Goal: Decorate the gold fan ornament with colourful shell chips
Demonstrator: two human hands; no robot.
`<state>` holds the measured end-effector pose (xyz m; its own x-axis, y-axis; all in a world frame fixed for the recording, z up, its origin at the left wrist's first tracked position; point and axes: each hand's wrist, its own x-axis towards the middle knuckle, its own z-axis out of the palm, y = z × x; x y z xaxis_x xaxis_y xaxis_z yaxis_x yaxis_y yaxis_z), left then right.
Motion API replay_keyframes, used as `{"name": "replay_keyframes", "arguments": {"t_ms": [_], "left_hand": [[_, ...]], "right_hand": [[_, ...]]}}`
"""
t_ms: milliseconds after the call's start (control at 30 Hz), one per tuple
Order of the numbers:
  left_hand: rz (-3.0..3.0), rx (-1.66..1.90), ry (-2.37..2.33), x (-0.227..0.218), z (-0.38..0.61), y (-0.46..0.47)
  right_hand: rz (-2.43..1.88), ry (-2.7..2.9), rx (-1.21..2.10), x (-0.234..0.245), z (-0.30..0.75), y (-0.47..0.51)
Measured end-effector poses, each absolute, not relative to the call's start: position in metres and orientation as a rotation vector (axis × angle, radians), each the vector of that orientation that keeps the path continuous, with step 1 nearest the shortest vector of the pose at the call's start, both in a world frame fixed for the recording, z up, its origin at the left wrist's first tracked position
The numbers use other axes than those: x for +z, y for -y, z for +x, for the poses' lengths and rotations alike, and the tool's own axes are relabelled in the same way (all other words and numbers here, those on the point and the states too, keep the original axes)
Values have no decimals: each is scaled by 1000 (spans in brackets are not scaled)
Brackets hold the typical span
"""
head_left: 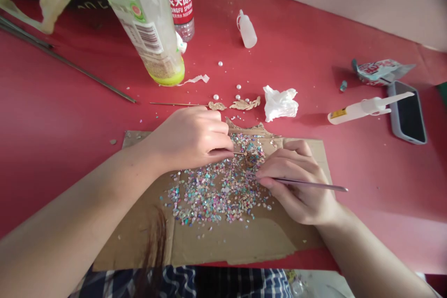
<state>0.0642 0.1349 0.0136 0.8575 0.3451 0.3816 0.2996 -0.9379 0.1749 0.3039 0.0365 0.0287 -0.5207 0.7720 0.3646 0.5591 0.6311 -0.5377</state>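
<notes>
My left hand (192, 137) is closed in a pinch on a thin wire stem that ends in a small gold ornament (250, 155). My right hand (296, 179) grips a slim metal tool (314, 184) like a pen, its tip down among a heap of tiny coloured chips (218, 191). The chips lie spread on a torn sheet of brown cardboard (223, 242) on the red table (52, 116). Both hands meet over the far side of the heap.
Beyond the cardboard lie gold leaf pieces (244, 104), loose pearls (239, 87), a crumpled tissue (279, 102), a small dropper bottle (247, 30), two drink bottles (146, 23), a glue tube (363, 108), a phone (408, 112), a wrapper (379, 71) and thin metal rods (70, 63).
</notes>
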Motion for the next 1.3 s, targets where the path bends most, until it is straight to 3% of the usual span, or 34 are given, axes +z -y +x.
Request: {"name": "replay_keyframes", "arguments": {"t_ms": [1300], "left_hand": [[2857,610,-566,9,68,-134]], "right_hand": [[-1098,2321,467,32,280,-26]]}}
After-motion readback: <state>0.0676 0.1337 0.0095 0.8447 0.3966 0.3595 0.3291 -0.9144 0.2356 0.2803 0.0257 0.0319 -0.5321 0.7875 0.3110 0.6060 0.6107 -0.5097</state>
